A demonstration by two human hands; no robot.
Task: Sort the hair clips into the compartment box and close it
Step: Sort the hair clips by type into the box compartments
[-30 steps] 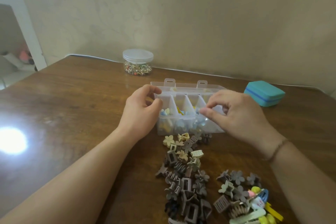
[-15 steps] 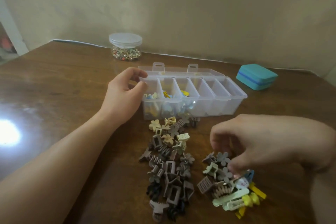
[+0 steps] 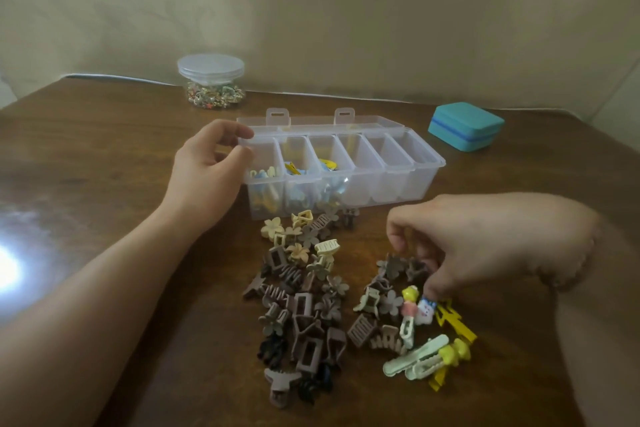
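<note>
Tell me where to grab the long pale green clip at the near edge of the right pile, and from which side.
Pinch the pale green clip across its narrow width near the free rounded end at the left, coming from above. It lies flat on the table, slanting up to the right. Its right end is tangled with yellow clips, while its left end looks bare, so fingers should fit there.

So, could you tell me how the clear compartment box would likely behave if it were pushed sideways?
The compartment box looks like thin clear plastic, so probably light. Only its three leftmost compartments hold clips, so it may pivot rather than slide straight. The left hand grips its left end, which should steady it. Its lid lies open behind and might flap.
</note>
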